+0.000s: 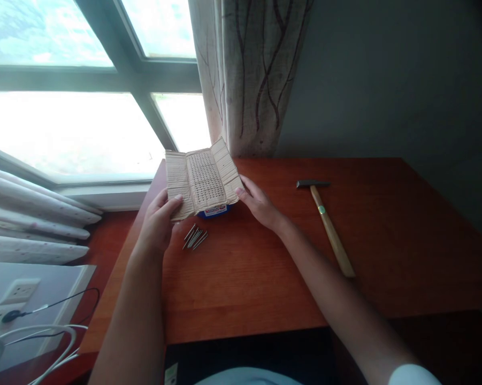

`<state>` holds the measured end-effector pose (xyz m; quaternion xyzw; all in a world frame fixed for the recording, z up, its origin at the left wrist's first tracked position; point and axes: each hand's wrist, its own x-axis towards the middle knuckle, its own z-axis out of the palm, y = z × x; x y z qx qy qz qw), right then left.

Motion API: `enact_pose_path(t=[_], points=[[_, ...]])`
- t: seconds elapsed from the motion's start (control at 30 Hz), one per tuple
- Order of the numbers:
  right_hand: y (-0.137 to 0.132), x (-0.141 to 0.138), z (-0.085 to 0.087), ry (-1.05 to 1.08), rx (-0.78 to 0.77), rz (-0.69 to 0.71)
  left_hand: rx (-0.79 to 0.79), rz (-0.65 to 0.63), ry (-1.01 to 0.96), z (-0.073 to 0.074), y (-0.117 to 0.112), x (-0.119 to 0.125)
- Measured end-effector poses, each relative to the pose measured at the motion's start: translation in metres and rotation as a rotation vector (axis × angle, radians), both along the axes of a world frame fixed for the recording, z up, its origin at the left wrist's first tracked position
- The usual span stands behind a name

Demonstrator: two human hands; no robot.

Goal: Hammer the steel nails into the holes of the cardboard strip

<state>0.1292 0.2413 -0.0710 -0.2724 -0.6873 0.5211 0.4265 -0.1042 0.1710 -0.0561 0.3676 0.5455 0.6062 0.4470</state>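
Between my two hands is a piece of cardboard [205, 179], creased into three panels and tilted up, with rows of small holes across the middle one. My left hand [160, 216] grips its near left edge, thumb on top. On the other side, my right hand [259, 202] pinches the right edge, thumb on the face. Under the cardboard a blue box [215, 212] with a printed label shows only in part. A small pile of nails [194, 237] lies on the table close to my left hand. Farther right rests a hammer [331, 230] with a wooden handle.
The reddish-brown wooden table [241, 289] meets a dark wall at the back. A window [64, 133] and a patterned curtain [260, 75] stand behind and to the left. At lower left are a wall socket [22, 291] with a plug and loose cables [70, 342].
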Motion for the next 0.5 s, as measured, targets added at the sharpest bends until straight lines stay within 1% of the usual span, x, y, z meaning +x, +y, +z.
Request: enact_pose_path(t=[0.17, 0.3, 0.4, 0.5], points=[[-0.006, -0.001, -0.004, -0.022, -0.037, -0.001, -0.045, 0.012, 0.015, -0.005, 0.002, -0.001], [-0.013, 0.006, -0.005, -0.017, -0.054, -0.020, -0.030, -0.024, -0.018, -0.007, 0.002, 0.003], [-0.024, 0.021, -0.004, -0.032, -0.070, -0.078, -0.037, -0.078, -0.053, -0.007, 0.001, 0.015], [-0.040, 0.047, -0.001, -0.057, -0.098, -0.138, -0.055, -0.141, -0.074, -0.006, -0.004, 0.037]])
